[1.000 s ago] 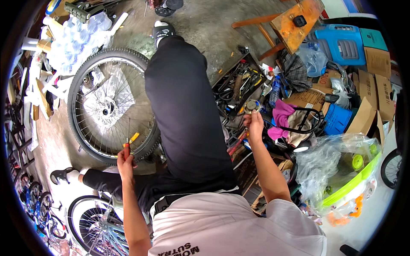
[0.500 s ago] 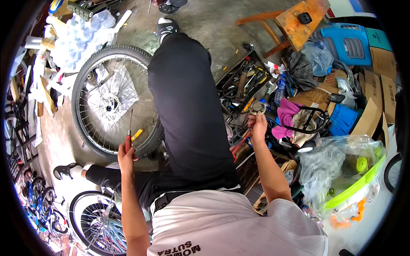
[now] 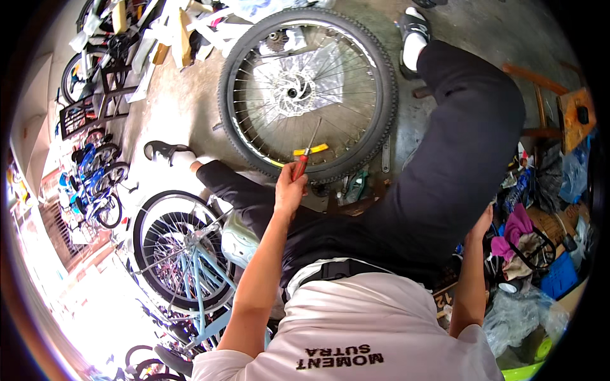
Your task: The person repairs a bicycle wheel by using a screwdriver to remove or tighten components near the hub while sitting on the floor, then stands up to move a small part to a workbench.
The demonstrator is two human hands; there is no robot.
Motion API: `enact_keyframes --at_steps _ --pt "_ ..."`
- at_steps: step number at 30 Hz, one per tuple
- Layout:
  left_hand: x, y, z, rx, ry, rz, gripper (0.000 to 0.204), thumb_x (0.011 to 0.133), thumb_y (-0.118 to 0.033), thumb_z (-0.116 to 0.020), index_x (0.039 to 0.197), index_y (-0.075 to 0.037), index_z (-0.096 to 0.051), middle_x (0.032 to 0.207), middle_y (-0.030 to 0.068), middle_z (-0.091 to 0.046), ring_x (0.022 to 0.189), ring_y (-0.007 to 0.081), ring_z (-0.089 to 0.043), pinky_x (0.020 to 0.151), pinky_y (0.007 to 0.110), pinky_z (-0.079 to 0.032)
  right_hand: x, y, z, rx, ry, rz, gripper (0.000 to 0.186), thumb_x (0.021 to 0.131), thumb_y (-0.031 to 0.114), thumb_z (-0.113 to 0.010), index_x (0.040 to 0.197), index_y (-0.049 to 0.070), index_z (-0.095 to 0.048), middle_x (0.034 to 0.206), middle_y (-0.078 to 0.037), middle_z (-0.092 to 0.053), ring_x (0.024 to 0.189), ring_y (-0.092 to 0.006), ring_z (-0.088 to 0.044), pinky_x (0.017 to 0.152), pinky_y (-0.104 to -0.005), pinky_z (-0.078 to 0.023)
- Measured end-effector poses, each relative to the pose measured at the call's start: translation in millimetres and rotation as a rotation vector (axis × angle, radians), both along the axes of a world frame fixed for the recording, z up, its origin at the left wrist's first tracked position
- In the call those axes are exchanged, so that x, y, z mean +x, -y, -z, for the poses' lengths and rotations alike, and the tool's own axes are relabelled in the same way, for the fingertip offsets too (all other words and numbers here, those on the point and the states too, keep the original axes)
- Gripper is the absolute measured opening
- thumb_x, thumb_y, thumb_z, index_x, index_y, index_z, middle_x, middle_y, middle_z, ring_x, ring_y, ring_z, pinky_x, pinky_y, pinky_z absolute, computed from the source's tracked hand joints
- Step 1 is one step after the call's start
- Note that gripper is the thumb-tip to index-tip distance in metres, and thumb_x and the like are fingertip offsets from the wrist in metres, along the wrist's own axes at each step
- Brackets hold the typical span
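Note:
My left hand point(image 3: 290, 190) is closed round the red handle of a screwdriver point(image 3: 301, 166). Its thin metal shaft points away from me, over the near rim of a bicycle wheel point(image 3: 386, 95) lying flat on the floor. A disc brake rotor point(image 3: 293, 93) sits at the wheel's hub, with clear plastic showing behind the spokes. Close by the screwdriver's shaft is a yellow strip point(image 3: 311, 150). Off to the right, my right hand point(image 3: 483, 222) is low beside my bent knee; its fingers are mostly hidden, and whatever they hold does not show.
A light blue bicycle point(image 3: 202, 267) stands at my left, with small blue bikes point(image 3: 95, 184) farther off. To my right are a purple cloth point(image 3: 513, 228), a blue basket point(image 3: 559, 274) and plastic bags. A wooden stool point(image 3: 577, 120) stands at far right.
My view has swung left, bringing the wheel to the middle. My right hand, which held up a round metal piece, has dropped beside my knee. The screwdriver stays in my left hand.

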State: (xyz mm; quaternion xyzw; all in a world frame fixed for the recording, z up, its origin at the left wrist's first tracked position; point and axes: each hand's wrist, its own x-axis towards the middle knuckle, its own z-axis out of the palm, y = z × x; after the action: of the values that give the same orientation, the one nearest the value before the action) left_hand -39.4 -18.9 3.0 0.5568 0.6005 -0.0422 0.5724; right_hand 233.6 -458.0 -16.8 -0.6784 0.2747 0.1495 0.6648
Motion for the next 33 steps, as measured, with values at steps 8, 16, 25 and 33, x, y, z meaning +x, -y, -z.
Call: enact_keyframes --at_steps 8,16,25,33 --pt "-6.6 -0.4 2.4 0.004 0.045 -0.129 0.038 0.087 -0.008 -0.064 0.124 -0.001 -0.057 0.085 0.0055 -0.060 0.061 0.0136 -0.056 0.057 0.030 -0.047 11.2 1.7 3.1 -0.007 0.024 -0.068 0.038 0.107 0.026 -0.044 0.130 -0.001 -0.057 0.128 -0.012 -0.062 0.110 -0.0254 -0.063 0.096 -0.0370 -0.051" --pt "-3.9 -70.9 -11.6 0.061 0.439 -0.481 0.031 0.104 -0.036 -0.056 0.110 -0.006 -0.060 0.077 0.0000 -0.055 0.063 0.0103 -0.052 0.060 0.027 -0.045 145.6 -25.6 -94.7 -0.151 0.529 -0.080 0.036 0.105 0.032 -0.052 0.123 0.003 -0.063 0.098 -0.004 -0.068 0.080 -0.0121 -0.057 0.074 -0.0291 -0.046" --pt "40.8 -112.2 -7.3 -0.007 0.392 -0.201 0.025 0.094 -0.026 -0.070 0.114 -0.010 -0.067 0.097 -0.0050 -0.066 0.085 0.0057 -0.054 0.072 0.025 -0.041 201.6 -289.9 -230.7 0.349 0.836 -0.564 0.035 0.107 0.023 -0.045 0.124 -0.005 -0.057 0.102 -0.015 -0.067 0.091 -0.0187 -0.062 0.079 -0.0303 -0.048" --pt "34.3 -126.8 29.8 0.256 0.138 -0.018 0.028 0.090 -0.023 -0.072 0.108 -0.003 -0.065 0.096 0.0047 -0.071 0.081 0.0113 -0.063 0.073 0.029 -0.049 149.7 -465.2 -191.7 0.212 0.601 -1.036 0.025 0.103 0.025 -0.054 0.102 0.002 -0.065 0.082 -0.004 -0.065 0.069 -0.0074 -0.051 0.064 -0.0223 -0.040"
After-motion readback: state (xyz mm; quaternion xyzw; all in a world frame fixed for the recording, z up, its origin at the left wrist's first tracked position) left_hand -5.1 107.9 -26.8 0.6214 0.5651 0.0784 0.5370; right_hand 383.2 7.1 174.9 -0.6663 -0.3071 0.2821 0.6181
